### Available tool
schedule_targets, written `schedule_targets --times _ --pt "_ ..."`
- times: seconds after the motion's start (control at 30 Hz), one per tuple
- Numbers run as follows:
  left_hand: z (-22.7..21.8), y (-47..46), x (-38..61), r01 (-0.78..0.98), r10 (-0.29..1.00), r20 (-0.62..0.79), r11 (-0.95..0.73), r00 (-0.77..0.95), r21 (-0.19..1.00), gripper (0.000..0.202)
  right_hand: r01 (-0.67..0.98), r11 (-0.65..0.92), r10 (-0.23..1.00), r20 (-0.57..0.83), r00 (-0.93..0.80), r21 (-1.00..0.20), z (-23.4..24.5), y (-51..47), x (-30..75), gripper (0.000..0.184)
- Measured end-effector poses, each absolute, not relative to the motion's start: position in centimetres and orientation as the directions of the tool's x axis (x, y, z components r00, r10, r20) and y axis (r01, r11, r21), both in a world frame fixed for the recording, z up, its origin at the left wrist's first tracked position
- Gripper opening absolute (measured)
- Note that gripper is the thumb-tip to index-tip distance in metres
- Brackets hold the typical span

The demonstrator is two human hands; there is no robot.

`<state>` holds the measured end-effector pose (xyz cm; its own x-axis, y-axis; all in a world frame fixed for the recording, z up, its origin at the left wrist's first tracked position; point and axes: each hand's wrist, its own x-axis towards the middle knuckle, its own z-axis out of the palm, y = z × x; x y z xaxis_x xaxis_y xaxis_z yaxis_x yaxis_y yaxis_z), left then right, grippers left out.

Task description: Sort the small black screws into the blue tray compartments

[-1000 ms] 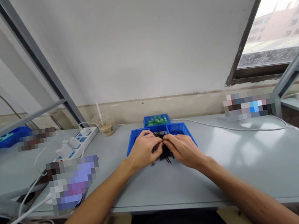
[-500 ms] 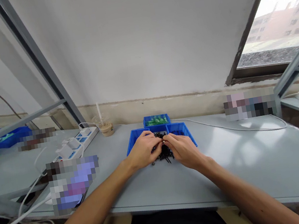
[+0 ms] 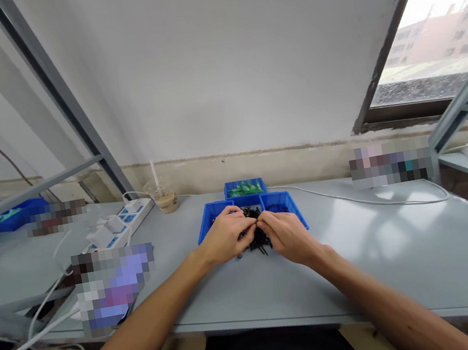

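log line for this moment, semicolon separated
left hand, right hand: fingertips together, any held item unclear; below: black parts pile; sides: left blue bin, right blue bin; behind: green pieces in rear bin

Counted from my remote post: one left hand (image 3: pixel 226 235), one right hand (image 3: pixel 290 236), three blue bins (image 3: pixel 244 201) near them, one cup (image 3: pixel 167 201), one straw (image 3: pixel 154 174); heaped black pieces (image 3: pixel 261 247) I cannot count.

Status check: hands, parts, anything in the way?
Left hand and right hand meeting above black parts. Anything in their grip too small to tell. Blue bins close behind.
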<state>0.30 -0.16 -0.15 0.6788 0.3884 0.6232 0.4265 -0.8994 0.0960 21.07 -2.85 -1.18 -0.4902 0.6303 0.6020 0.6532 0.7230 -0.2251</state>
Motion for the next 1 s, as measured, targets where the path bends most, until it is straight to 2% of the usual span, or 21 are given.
schedule_targets --times 0.33,0.6,0.67,0.73,0.83,0.9,1.0 --pt "-0.1 -0.2 0.4 0.428 0.363 0.628 -0.902 0.688 0.052 0.027 0.657 0.727 0.608 0.633 -0.478 -0.201 -1.2 -2.9 21.0 0.034" --pt "-0.1 -0.3 0.5 0.425 0.338 0.658 -0.905 0.673 0.031 0.025 0.636 0.721 0.633 0.633 -0.445 -0.275 -1.5 -3.0 20.7 0.035" --pt "0.0 -0.2 0.4 0.434 0.334 0.703 -0.9 0.628 0.041 0.022 0.63 0.713 0.638 0.659 -0.399 -0.309 -1.1 -3.1 20.9 0.036" --pt "0.3 -0.1 0.1 0.469 0.343 0.762 -0.881 0.549 0.059 0.019 0.639 0.677 0.645 0.712 -0.277 -0.365 -0.6 -3.1 21.5 0.036" --pt "0.7 0.5 -0.5 0.581 0.418 0.805 -0.806 0.421 0.115 0.019 0.609 0.669 0.599 0.794 -0.101 -0.427 0.2 -3.0 22.9 0.035" --pt "0.9 1.0 -1.0 0.676 0.502 0.783 -0.722 0.368 0.145 0.02 0.591 0.682 0.541 0.841 -0.014 -0.43 0.5 -2.8 23.7 0.035" --pt "0.9 2.1 -1.9 0.796 0.601 0.736 -0.588 0.312 0.142 0.02 0.593 0.7 0.51 0.86 -0.026 -0.397 0.5 -2.6 23.9 0.032"
